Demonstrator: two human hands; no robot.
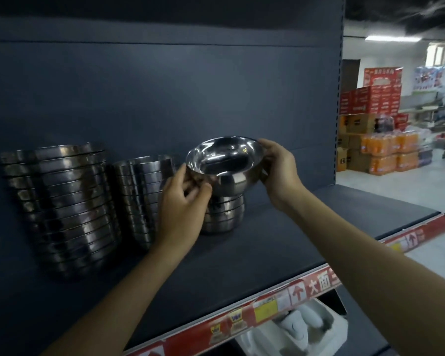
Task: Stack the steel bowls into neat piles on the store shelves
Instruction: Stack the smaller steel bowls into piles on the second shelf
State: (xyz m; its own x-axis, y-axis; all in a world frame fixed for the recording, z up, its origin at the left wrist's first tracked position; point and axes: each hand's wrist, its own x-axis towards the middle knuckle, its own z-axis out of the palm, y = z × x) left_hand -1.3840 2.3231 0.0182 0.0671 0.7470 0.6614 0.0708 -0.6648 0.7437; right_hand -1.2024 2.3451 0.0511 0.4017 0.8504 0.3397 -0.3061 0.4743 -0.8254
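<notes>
A shiny steel bowl is held tilted toward me above a short pile of steel bowls on the dark shelf. My left hand grips the bowl's left rim and underside with curled fingers. My right hand holds its right rim, thumb on the edge. A tall pile of wide bowls stands at the left, and a middle pile stands beside it, partly hidden by my left hand.
The shelf's front edge carries a red price strip. White moulded items lie on the shelf below. Beyond the shelf's right end, an aisle holds red cartons and orange drink packs.
</notes>
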